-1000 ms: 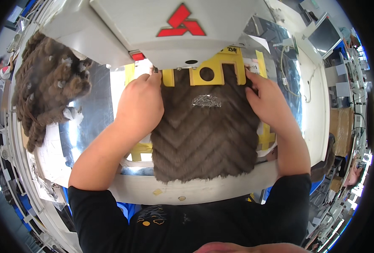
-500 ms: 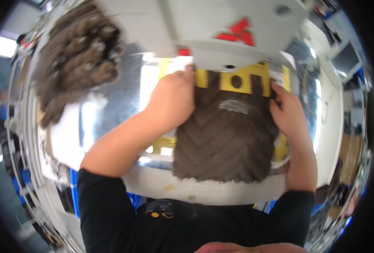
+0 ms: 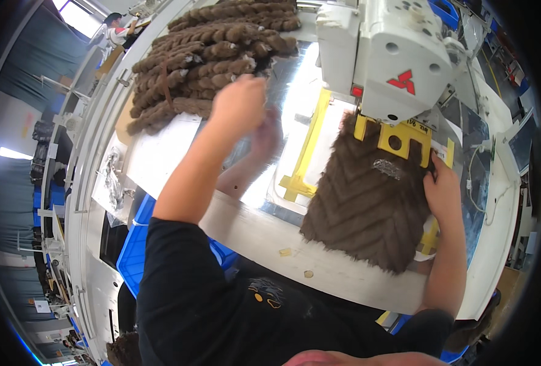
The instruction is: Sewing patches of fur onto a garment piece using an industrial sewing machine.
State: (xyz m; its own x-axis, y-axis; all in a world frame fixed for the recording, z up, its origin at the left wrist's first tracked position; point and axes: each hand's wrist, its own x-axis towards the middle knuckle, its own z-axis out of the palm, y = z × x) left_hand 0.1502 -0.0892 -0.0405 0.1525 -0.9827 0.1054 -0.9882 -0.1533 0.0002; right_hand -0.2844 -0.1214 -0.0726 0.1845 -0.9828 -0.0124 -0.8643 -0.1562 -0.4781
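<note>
Left hand (image 3: 240, 107) is curled by fur rolls (image 3: 200, 55), eleven o'clock; right hand (image 3: 442, 189) half-curled beside flat fur (image 3: 365, 210); can't tell their hold. White machine (image 3: 404, 55) blocks one o'clock.

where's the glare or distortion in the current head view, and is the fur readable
Head view: strong glare whitens the shiny metal plate, which also mirrors the left hand; head view, upper left: the window is washed out; head view: the fisheye bows the white table edge and leaves dark corners; head view: the fur panel reads clearly, chevron lines visible.
</note>
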